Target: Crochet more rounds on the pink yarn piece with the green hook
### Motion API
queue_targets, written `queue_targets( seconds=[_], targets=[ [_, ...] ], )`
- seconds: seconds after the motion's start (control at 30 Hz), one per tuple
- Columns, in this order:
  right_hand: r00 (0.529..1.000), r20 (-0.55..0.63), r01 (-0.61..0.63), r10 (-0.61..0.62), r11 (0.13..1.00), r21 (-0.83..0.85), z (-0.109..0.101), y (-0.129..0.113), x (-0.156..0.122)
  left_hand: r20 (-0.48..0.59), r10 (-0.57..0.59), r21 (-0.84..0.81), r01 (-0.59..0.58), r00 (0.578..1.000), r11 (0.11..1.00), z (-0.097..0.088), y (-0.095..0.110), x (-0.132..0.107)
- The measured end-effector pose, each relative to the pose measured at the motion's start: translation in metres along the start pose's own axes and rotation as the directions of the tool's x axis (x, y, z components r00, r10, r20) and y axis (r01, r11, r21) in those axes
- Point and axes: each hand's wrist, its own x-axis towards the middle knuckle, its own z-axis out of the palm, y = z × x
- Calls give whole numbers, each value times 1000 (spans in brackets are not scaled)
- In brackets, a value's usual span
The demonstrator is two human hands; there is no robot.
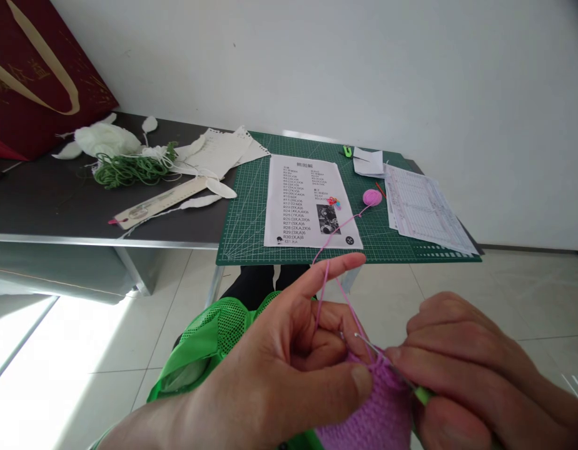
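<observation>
While I watch remotely, left hand (293, 381) pinches pink crochet piece (364, 425) above lap (209, 344), forefinger (340, 267) raised, apparently tensioning yarn (327, 287) from ball (372, 197) on cutting mat (387, 240); right hand (462, 369) grips green-handled crochet hook (423, 395), tip in stitches.

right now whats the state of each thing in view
left hand: pinching the crochet piece, forefinger raised
right hand: gripping the hook
hook: tip at the crochet piece's top edge
crochet piece: held up, yarn still attached
yarn: stretched from ball to hands
yarn ball: resting on the mat
pattern sheet: lying flat on the mat
green cord: loosely tangled on the table
</observation>
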Motion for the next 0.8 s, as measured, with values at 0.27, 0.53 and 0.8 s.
queue_targets(
  seconds=[0.27,0.53,0.8],
  targets=[
    [992,-56,-101,113,978,181,17,3,-11,2,52,101,-52,999,994,3,-2,0],
    [990,-88,-101,108,992,74,25,2,-12,-218,203,197,-161,955,967,12,-13,3],
    [989,-134,39,-64,983,-180,40,7,-17,-460,415,297,-305,785,905,24,-32,11]
  ],
)
